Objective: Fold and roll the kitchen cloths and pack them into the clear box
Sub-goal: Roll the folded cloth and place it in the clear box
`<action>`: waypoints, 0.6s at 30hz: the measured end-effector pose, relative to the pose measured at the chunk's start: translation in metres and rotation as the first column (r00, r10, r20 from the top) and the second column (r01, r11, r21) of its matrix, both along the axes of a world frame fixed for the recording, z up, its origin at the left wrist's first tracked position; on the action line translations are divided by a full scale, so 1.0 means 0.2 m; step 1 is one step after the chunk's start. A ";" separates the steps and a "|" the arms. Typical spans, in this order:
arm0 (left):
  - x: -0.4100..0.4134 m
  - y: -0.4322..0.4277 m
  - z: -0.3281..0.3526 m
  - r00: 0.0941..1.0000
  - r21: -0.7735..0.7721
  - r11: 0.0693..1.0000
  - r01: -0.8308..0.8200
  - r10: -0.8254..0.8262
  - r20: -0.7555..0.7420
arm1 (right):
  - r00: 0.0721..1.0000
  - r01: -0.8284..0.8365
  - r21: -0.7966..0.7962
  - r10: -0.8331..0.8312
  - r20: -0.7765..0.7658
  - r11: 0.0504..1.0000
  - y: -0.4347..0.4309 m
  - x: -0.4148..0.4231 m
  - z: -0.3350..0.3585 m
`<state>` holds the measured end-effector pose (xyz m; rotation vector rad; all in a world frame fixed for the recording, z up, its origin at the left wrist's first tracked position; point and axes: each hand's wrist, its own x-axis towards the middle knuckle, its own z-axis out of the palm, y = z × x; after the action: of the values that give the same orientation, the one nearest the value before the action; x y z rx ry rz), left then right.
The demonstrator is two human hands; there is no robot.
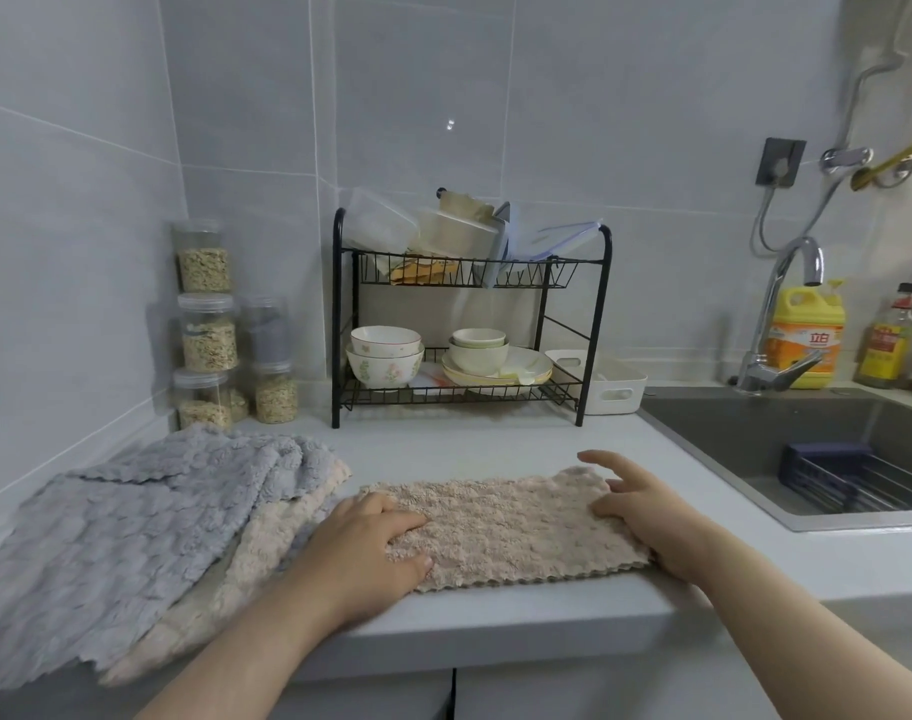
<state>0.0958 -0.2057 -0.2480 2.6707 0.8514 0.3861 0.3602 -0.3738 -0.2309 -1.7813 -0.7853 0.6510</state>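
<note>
A cloth pile [131, 522] lies left of the folded cloth [505, 527]. A rack [336, 324] stands behind them; rightward, a sink [729, 439] holds perhaps a basket [859, 483]

Light soft, even, coolish, pretty flat overall. Source probably overhead behind camera, can't actually see it. Tiny glare speck on wall tile [449, 124]. Shadows faint: soft patch under rack [338, 314], darker inside sink [729, 433]. Wide-angle bend obvious: countertop [495, 444] front edge curves, tile lines bow toward left side. Centre fairly sharp, beige cloth [505, 527] pile readable. Jars [207, 330] bit mushy, yellow bottle [807, 340] label soft. Bottom corners smeared, stretched.
</note>
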 end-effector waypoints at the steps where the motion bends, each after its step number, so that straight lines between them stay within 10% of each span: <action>1: 0.01 0.00 0.01 1.000 0.003 1.000 -0.004 0.004 -0.007 | 0.999 -0.001 0.022 0.002 -0.036 1.000 0.00 -0.01 0.01; 9: 0.15 -0.02 0.18 0.989 0.219 0.975 0.016 0.017 -0.147 | 0.997 0.075 -0.012 -0.074 0.021 0.997 0.02 -0.01 -0.02; 13: 0.27 -0.03 0.23 0.985 -0.040 0.990 0.135 -0.138 -0.103 | 0.997 0.071 0.037 -0.070 -0.040 0.997 0.00 0.00 -0.01; 18: 0.40 -0.01 0.22 0.901 -0.166 0.975 0.145 -0.199 -0.385 | 0.934 0.184 0.218 -0.101 -0.343 0.958 -0.03 0.04 -0.01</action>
<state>0.1762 -0.2074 -0.2045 2.7080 0.7050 -0.2648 0.3689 -0.3803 -0.2324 -1.4380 -0.4787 0.6977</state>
